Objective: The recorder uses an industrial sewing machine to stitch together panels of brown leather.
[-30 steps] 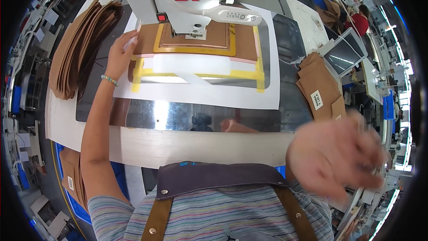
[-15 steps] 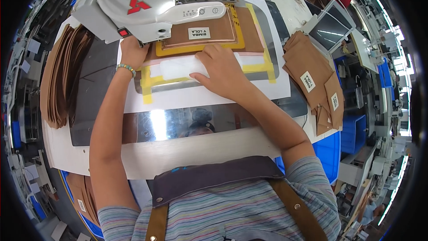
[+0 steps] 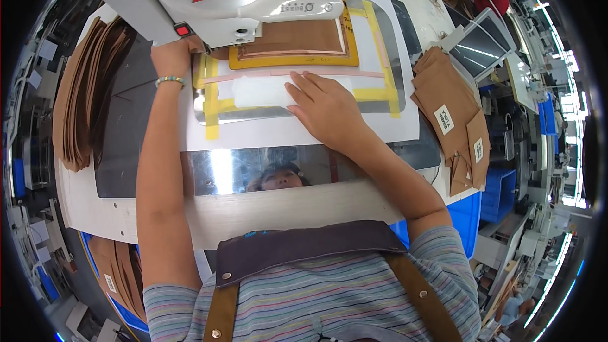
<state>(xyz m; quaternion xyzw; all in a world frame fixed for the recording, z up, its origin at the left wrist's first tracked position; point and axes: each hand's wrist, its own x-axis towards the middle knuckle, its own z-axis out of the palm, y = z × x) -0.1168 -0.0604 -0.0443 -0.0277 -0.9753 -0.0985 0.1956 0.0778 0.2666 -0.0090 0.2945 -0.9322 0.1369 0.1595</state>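
Since half a second ago the right hand (image 3: 326, 111) has been slid onto the white cloth strip (image 3: 259, 90) on the yellow-taped clear plastic template (image 3: 297, 85), fingers flat, nothing gripped, while the left hand (image 3: 170, 57), grip hidden, is kept under the white sewing machine head (image 3: 209, 0), where fingers could be caught or the strip skewed.

The white sewing machine head (image 3: 209, 0) overhangs the far part of the yellow-taped clamp frame (image 3: 297, 82), leaving only a low gap beneath it. The left hand (image 3: 170, 57) sits at that gap's left edge. The right hand (image 3: 326, 111) lies flat on the frame's near side. A stack of brown pieces (image 3: 82, 101) blocks the left, and brown labelled pieces (image 3: 453, 120) crowd the right. Bare steel plate (image 3: 215, 171) lies open between the forearms.
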